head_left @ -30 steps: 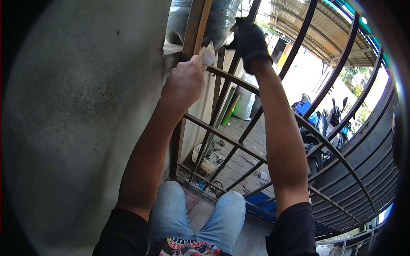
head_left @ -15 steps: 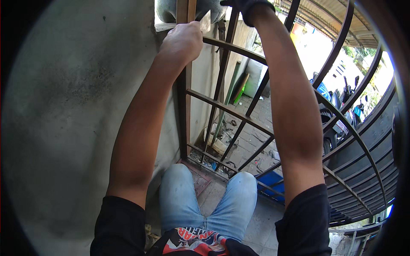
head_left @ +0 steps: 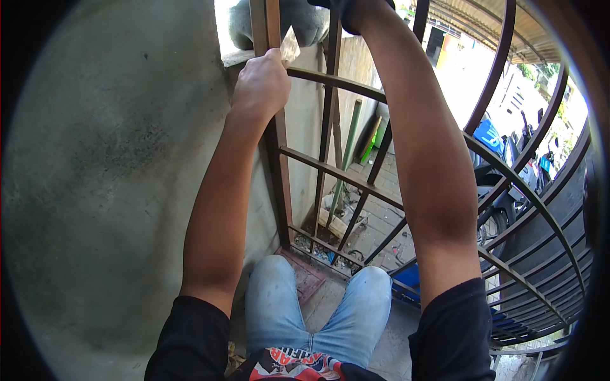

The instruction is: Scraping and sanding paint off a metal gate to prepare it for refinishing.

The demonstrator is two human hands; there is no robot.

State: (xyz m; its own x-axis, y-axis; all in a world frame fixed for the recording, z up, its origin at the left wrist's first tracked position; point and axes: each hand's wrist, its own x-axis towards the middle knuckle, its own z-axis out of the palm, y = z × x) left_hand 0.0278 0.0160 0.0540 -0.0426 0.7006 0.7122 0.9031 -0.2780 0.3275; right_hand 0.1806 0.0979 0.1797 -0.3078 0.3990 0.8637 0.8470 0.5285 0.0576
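**Sanding the grille post: upper end in hand, lower bars untouched as far as can be seen**

A small pale sheet, seemingly sandpaper (head_left: 290, 46), sits against the upright brown post (head_left: 277, 146) of the metal window grille (head_left: 356, 184), right where the top curved bar meets the post. The left hand (head_left: 260, 82) presses it there, its grip closed around the sheet and the post together, knuckles toward the camera.

Up and to the right of the post, the right hand (head_left: 346, 7) wears a dark glove and is cut off by the top edge of the view; whether its grip is closed on a bar or loose cannot be told from what shows.

Judging from where the sheet lies, the work is at the topmost stretch of the post. The post below the hand and the crossbars to its right show an even brown coat with no clear bare or scuffed patches, so how much has been rubbed down cannot be read; most of the grille looks yet to be reached.

Left of the post runs a rough grey concrete wall (head_left: 108, 178). Behind the post, a green pole (head_left: 346, 146) leans in the corner. At the post's foot are the person's knees in blue jeans (head_left: 318, 311). Far right of the post, beyond the bars, stands a blue motorbike (head_left: 492, 136).
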